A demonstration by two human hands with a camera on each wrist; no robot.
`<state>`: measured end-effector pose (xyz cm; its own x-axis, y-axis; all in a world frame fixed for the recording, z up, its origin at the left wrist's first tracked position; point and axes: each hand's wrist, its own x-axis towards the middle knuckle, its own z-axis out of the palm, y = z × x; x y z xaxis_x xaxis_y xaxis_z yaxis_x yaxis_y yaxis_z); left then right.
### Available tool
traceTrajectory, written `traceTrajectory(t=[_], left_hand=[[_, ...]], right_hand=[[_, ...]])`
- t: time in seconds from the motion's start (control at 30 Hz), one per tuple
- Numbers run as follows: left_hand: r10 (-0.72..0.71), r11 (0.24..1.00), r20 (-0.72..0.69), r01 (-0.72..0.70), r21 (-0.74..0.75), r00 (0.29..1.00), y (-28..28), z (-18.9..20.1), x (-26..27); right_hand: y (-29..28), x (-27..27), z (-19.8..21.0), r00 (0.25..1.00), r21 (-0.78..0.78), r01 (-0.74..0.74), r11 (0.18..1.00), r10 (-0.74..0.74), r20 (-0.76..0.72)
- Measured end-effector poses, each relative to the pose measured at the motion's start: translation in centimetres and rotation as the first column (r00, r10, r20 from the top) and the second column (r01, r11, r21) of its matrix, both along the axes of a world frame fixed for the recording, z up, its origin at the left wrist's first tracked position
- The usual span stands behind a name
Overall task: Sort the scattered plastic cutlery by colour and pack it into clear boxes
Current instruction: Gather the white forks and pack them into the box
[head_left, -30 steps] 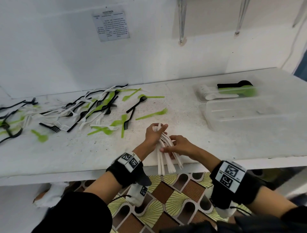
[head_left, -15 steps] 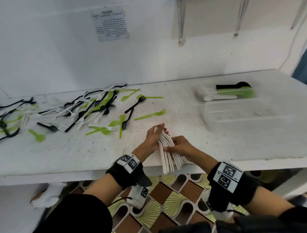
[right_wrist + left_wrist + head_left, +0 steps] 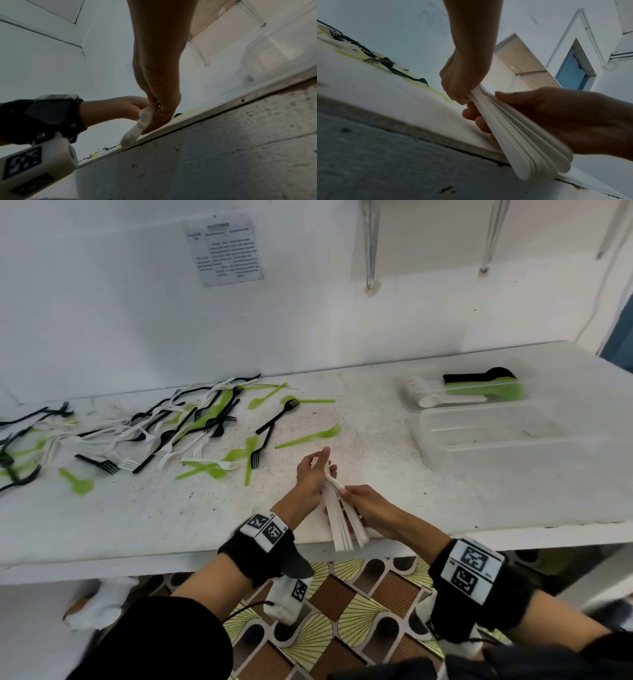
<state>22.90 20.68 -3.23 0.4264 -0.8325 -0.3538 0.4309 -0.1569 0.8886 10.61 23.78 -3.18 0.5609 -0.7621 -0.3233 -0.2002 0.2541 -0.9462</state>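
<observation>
From the head view, the left hand (image 3: 310,477) and the right hand (image 3: 368,505) were both wrapped round one bundle of white cutlery (image 3: 342,523), held at the near edge of the white counter (image 3: 376,474) with its handles fanning out past the edge. Sorting looked only partly done: a mixed scatter of black, green and white forks (image 3: 178,436) lay well off to the left, while a clear box (image 3: 462,392) at the far right held a few white, green and black pieces. A second clear box (image 3: 496,440) stood just in front of it; its contents could not be made out. The counter was speckled and grimy, set against a white wall bearing a printed notice (image 3: 226,249), with patterned floor tiles (image 3: 342,611) below.

In the left wrist view, the left hand's fingers curled round the head end of the bundle and the right hand's thumb and fingers pinched the fanned handles. A blue door (image 3: 571,71) showed beyond.

In the right wrist view, both hands met on the white stack above the counter's rough concrete edge (image 3: 205,148), and the clear boxes appeared faintly at upper right.
</observation>
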Motion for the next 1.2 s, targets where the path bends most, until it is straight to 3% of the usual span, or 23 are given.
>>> traceTrajectory(t=[0.17,0.37,0.47,0.6,0.87,0.93,1.07,1.2], left_hand=[[-0.036,0.999,-0.011,0.036,-0.012,0.999,0.3,0.1,0.3],[-0.046,0.988,0.212,0.076,-0.136,0.976,0.8,-0.1,0.6],[-0.070,0.981,0.228,0.108,-0.159,0.971,0.9,0.1,0.8],[-0.120,0.971,0.197,0.157,-0.183,0.973,0.9,0.3,0.5],[-0.271,0.929,0.332,0.336,-0.157,0.904,1.2,0.6,1.2],[-0.264,0.939,0.314,0.317,-0.132,0.912,1.2,0.8,1.4],[-0.201,0.972,0.142,0.215,-0.098,0.969,1.4,0.7,2.2],[-0.285,0.958,0.188,0.288,0.010,0.940,2.5,-0.1,3.3]], right_hand=[[-0.2,0.0,-0.7,0.991,-0.058,0.132,0.990,-0.131,0.020],[-0.3,-0.4,0.2,0.990,0.154,-0.037,0.987,0.015,0.143],[-0.5,-0.8,0.5,0.982,0.179,-0.089,0.980,0.055,0.183],[-0.5,-0.9,0.4,0.977,0.235,-0.088,0.968,0.038,0.209],[-0.5,-0.5,0.0,0.971,0.228,-0.053,0.972,-0.004,0.240],[-0.7,-0.3,0.2,0.970,0.198,-0.029,0.980,-0.020,0.242],[-1.3,-0.3,0.5,0.967,0.151,0.055,0.987,-0.090,0.238],[-2.4,-0.4,0.9,0.946,0.118,0.191,0.974,-0.215,0.243]])
